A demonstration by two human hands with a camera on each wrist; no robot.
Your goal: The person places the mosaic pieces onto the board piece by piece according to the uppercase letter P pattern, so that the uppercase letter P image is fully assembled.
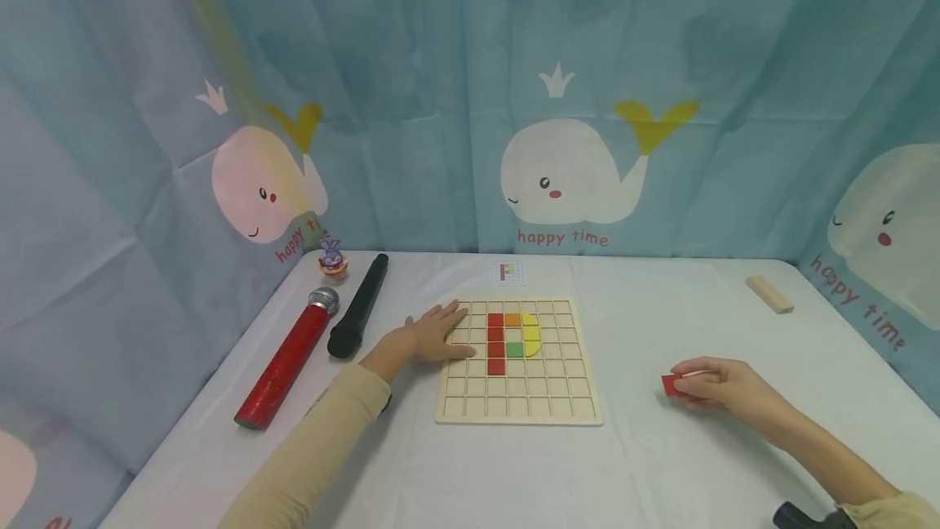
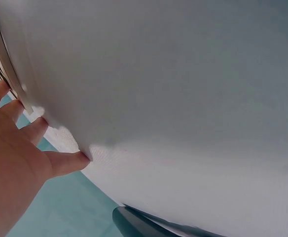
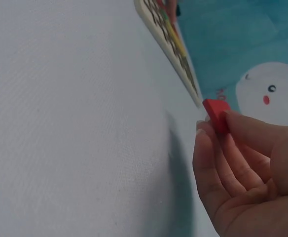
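My right hand (image 1: 723,386) pinches a red square tile (image 1: 671,385) between thumb and fingertips, to the right of the board. The tile (image 3: 217,114) also shows red in the right wrist view. A wooden grid board (image 1: 519,409) lies mid-table. In its cells sit a column of red tiles (image 1: 496,344), an orange tile (image 1: 512,320), a green tile (image 1: 514,349) and yellow pieces (image 1: 531,335) with rounded corners. With fingers spread, my left hand (image 1: 433,335) rests at the board's left edge; the left wrist view shows its fingers (image 2: 33,129) beside that edge.
A small card (image 1: 508,273) with a coloured grid pattern lies behind the board. On the left are a red microphone (image 1: 285,366), a black microphone (image 1: 358,308) and a small purple figurine (image 1: 333,260). A wooden block (image 1: 769,295) lies at the back right.
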